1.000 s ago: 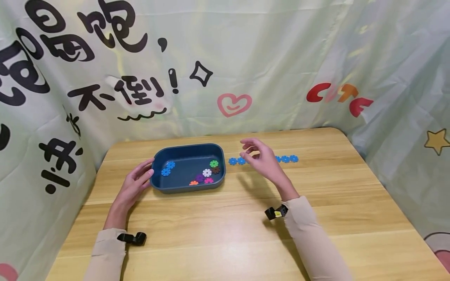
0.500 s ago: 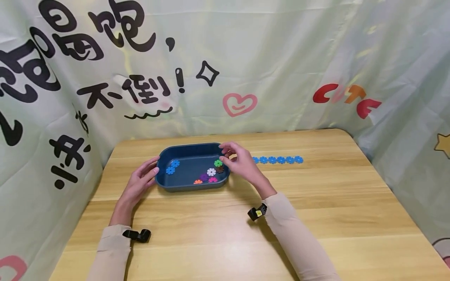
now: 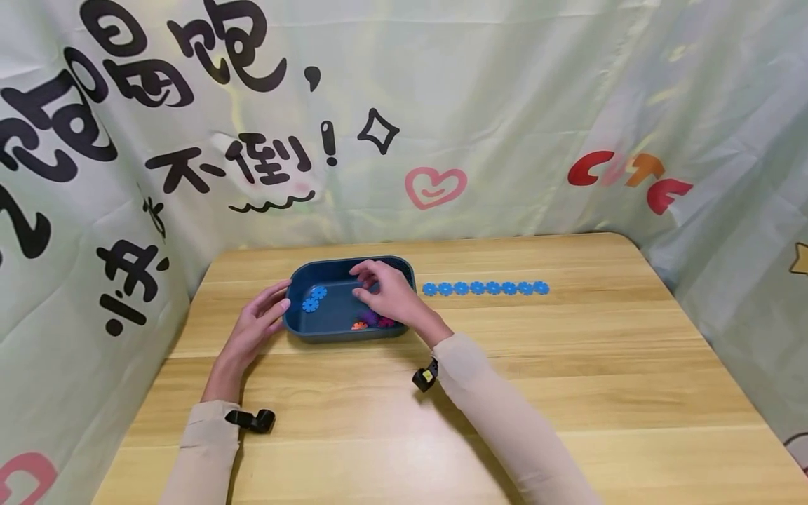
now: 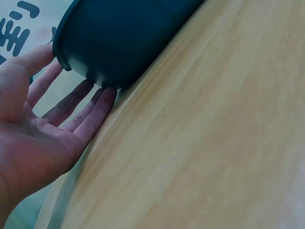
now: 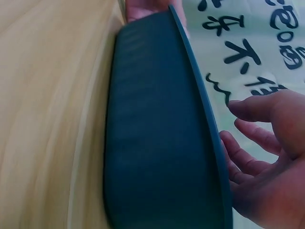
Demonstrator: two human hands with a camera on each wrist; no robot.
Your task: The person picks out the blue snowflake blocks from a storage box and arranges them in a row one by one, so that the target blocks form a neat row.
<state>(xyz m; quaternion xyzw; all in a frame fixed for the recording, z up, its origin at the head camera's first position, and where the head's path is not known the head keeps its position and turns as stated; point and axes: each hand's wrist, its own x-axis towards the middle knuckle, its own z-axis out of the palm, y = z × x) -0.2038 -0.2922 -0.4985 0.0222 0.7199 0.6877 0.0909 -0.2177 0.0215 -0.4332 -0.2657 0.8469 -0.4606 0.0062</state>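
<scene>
A dark blue oblong tray (image 3: 344, 337) stands on the table. My left hand (image 3: 257, 321) rests on its left end, fingers extended against the outer wall, as the left wrist view also shows. Over the tray's right half hovers my right hand (image 3: 393, 294), fingers loosely bent and nothing visible between thumb and fingers. Two blue snowflake discs (image 3: 311, 304) lie in the tray's left part. An orange disc (image 3: 359, 325), a purple one (image 3: 368, 318) and a pink one (image 3: 386, 322) show below the right hand, which hides the other discs there.
Right of the tray, several blue snowflake discs (image 3: 477, 288) lie in a straight row on the wooden table (image 3: 568, 372). A printed curtain (image 3: 505, 126) hangs behind the table and at its sides.
My right hand has moved left from above the blue row, past the tray's right rim, to over the tray. The whole row now shows. My left hand stays at the tray.
</scene>
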